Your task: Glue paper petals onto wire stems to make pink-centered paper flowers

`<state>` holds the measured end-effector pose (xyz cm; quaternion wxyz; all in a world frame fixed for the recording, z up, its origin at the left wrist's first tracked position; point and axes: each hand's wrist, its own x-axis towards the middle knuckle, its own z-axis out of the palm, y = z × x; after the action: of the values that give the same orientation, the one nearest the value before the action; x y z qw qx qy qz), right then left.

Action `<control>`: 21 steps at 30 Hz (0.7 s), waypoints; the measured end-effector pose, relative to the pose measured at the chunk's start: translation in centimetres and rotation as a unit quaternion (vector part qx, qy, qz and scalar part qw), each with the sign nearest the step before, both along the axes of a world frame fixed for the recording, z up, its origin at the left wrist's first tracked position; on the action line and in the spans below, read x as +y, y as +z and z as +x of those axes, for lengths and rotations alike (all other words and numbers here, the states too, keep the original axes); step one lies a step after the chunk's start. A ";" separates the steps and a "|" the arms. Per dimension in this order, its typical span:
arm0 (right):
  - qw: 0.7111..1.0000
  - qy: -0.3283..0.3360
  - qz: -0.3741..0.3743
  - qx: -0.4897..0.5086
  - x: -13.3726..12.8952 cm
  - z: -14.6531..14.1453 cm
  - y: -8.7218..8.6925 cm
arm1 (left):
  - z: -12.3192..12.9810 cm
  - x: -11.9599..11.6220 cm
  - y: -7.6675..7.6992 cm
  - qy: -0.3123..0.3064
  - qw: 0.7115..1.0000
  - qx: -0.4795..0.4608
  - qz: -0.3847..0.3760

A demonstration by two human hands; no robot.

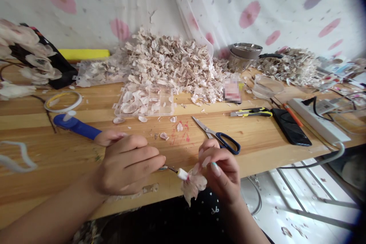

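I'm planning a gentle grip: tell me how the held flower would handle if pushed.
The flower is probably light, its petals looking thin. They likely crease easily, given their papery look. The slender dark stem may flex.

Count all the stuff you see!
Flower: one, pale, between hands
Scissors: one, navy, centre
Cutter: one, yellow, right
Phone: one, black, right
Power strip: one, white, right
Stick: one, orange, beside phone
Petal heaps: two, cream, back
Trays: apparently two, clear, centre left
Bowls: two, silvery, back
Ring: one, white, left
Handled tool: one, blue, left
Bar: one, yellow, back left
Blossoms: several, whitish, far left
Curtain: one, patterned white, behind
Table: one, brown, underneath
Left hand: one, bare, holding stem
Right hand: one, bare, at flower
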<state>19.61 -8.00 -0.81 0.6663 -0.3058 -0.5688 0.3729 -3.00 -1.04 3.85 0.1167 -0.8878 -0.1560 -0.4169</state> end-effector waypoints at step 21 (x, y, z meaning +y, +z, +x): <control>0.996 0.071 -0.052 -0.009 -0.2 0.0 0.0 | 0.4 0.3 0.0 -0.003 0.994 0.000 -0.113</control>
<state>19.65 -8.21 -0.82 0.6164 -0.3016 -0.5748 0.4458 -2.57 -0.79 3.85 0.0144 -0.8957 -0.1996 -0.3970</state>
